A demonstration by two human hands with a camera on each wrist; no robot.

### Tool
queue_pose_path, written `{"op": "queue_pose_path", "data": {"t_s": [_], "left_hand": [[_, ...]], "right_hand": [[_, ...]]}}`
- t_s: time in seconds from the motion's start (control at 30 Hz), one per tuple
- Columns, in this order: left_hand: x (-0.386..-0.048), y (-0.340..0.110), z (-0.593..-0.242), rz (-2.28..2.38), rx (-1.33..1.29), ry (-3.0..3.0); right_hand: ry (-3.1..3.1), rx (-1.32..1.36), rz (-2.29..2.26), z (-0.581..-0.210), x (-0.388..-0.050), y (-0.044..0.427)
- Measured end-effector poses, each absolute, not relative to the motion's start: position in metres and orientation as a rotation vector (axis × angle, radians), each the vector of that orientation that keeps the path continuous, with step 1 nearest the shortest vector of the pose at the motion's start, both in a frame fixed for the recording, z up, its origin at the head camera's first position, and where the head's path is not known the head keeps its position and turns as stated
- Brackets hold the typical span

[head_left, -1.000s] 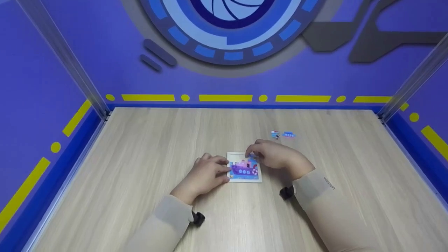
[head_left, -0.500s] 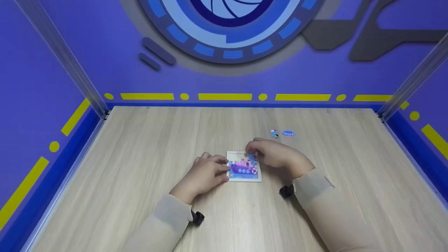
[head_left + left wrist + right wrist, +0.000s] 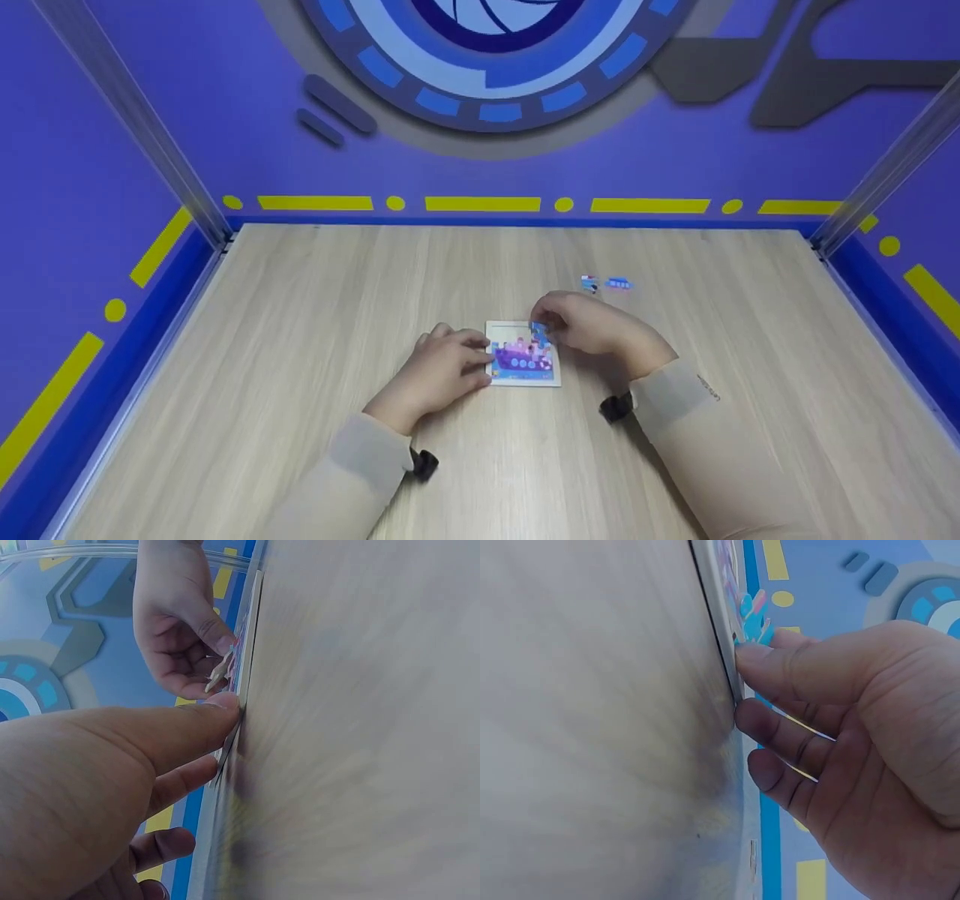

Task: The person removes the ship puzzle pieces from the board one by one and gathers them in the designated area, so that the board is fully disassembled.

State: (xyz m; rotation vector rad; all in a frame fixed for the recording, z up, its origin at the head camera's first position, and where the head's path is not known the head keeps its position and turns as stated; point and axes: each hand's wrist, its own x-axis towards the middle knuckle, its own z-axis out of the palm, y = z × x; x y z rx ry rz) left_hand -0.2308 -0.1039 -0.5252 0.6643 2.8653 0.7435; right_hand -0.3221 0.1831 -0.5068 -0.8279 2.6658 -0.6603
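Note:
A small jigsaw puzzle in a white frame (image 3: 523, 385) lies on the table, with a purple and pink ship picture in its lower part. The bare backing shows at its upper left. My left hand (image 3: 442, 367) touches the frame's left edge with thumb and fingertips, the fingers fairly straight. At the upper right of the frame, my right hand (image 3: 596, 326) pinches a blue puzzle piece (image 3: 754, 619) between thumb and fingers. In the left wrist view the piece (image 3: 218, 675) stands tilted above the frame. Its far side is hidden by the fingers.
Two loose puzzle pieces lie behind the right hand: one with white, red and blue (image 3: 589, 283), one blue and pink (image 3: 619, 283). The wood-grain table (image 3: 337, 300) is enclosed by blue-purple panels (image 3: 420, 169) at the back and sides.
The right hand has shifted slightly at the frame's upper right, and more of the blue puzzle piece shows beside its fingertips. The left hand stays at the frame's left edge.

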Motion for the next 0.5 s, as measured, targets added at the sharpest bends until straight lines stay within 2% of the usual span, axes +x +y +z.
{"op": "queue_pose_path", "data": {"t_s": [0.5], "left_hand": [[-0.2303,-0.1044,-0.5247,0.762,0.681,2.858]], "right_hand": [[2.615,-0.893,-0.763,-0.5028,-0.3254,0.1882]]}}
